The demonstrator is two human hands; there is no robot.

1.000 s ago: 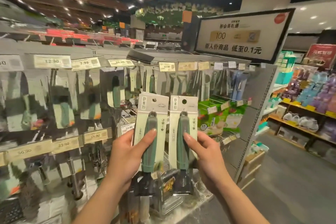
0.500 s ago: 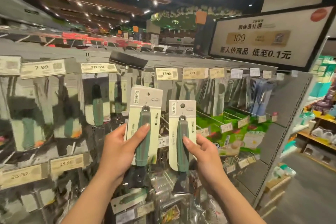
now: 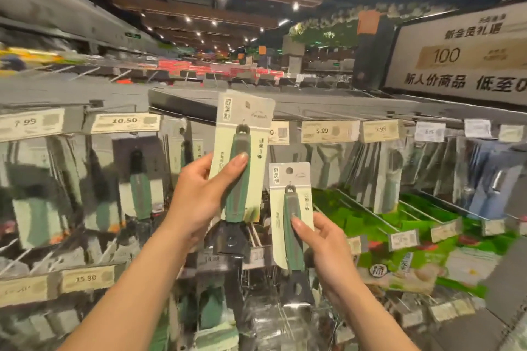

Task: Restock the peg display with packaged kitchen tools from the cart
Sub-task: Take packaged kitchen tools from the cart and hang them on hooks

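My left hand (image 3: 196,196) grips a carded green-handled kitchen tool (image 3: 242,128), thumb across the handle, raised in front of the top row of the peg display (image 3: 285,111). Its card top reaches the price-tag rail. My right hand (image 3: 325,248) pinches a second, identical carded tool (image 3: 291,202) lower and to the right, thumb on its handle. Both tools hang upright with dark metal heads below the cards. The cart is out of view.
Rows of pegs carry bagged utensils with yellow price tags (image 3: 125,122) in front. Green packets (image 3: 399,262) fill the lower right pegs. A large promotional sign (image 3: 462,63) stands at upper right above the display's end.
My left hand has lifted its tool up toward the top peg row. My right hand has stayed lower with its tool. The view has moved closer to the display.
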